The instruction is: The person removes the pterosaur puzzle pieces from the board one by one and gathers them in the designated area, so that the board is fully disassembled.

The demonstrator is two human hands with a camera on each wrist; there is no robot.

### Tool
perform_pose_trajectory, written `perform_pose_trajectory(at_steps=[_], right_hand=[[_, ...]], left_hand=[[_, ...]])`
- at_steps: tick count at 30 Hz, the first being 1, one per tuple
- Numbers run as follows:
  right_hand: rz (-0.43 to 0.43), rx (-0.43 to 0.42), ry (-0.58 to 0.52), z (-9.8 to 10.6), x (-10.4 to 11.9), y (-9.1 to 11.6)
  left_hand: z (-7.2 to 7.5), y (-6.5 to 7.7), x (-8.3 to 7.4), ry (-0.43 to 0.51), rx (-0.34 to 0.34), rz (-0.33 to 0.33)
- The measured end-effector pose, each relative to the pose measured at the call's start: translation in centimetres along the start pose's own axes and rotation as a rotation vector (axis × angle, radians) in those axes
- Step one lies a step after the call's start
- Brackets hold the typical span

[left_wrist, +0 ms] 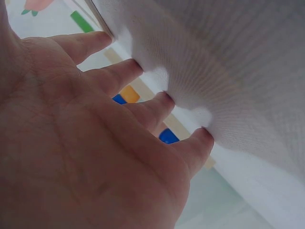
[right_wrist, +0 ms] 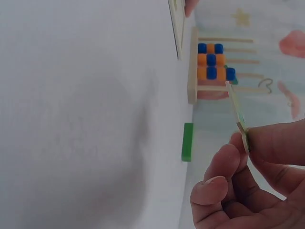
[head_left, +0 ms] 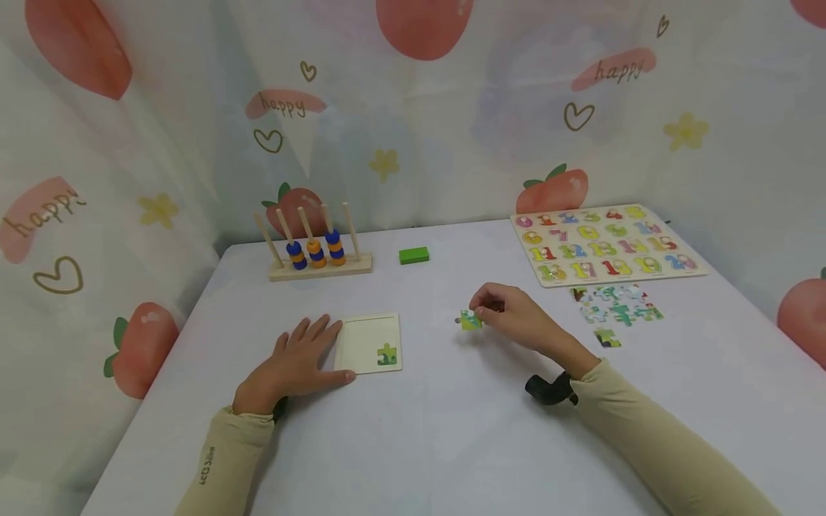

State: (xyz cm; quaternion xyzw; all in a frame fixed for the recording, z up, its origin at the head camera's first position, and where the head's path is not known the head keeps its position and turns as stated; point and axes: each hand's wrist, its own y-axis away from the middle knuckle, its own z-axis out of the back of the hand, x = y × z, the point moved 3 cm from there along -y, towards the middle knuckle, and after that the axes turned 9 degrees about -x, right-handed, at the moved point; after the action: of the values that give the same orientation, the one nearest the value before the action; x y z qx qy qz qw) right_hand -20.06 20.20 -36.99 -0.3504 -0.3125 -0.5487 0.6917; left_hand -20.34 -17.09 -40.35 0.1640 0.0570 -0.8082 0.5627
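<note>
Above the middle of the table my right hand [head_left: 510, 313] pinches a green jigsaw piece [head_left: 470, 320] between thumb and fingertips. The right wrist view shows this piece [right_wrist: 237, 109] nearly edge-on, lifted off the cloth. My left hand [head_left: 297, 364] lies spread at the left side of a square wooden puzzle tray [head_left: 361, 330], thumb and fingertips at its edge. In the left wrist view the fingers [left_wrist: 128, 71] are straight and spread, with tips on the white cloth or tray edge. One green puzzle piece [head_left: 387, 354] sits in the tray's lower right corner.
Loose jigsaw pieces [head_left: 622, 312] lie at the right, with one separate piece [head_left: 606, 337] nearer. Behind them is a wooden number board [head_left: 606, 245]. A bead rack [head_left: 320, 266] with upright pegs stands at the back left, beside a green block [head_left: 414, 255].
</note>
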Motion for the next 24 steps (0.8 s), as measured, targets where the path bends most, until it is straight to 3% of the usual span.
perform_pose_trajectory(at_steps=[24], right_hand=[[-0.085,-0.105,0.080,7.4,-4.0,3.1]], left_hand=[[0.1,0.0,-0.2,0.002,0.007,0.014]])
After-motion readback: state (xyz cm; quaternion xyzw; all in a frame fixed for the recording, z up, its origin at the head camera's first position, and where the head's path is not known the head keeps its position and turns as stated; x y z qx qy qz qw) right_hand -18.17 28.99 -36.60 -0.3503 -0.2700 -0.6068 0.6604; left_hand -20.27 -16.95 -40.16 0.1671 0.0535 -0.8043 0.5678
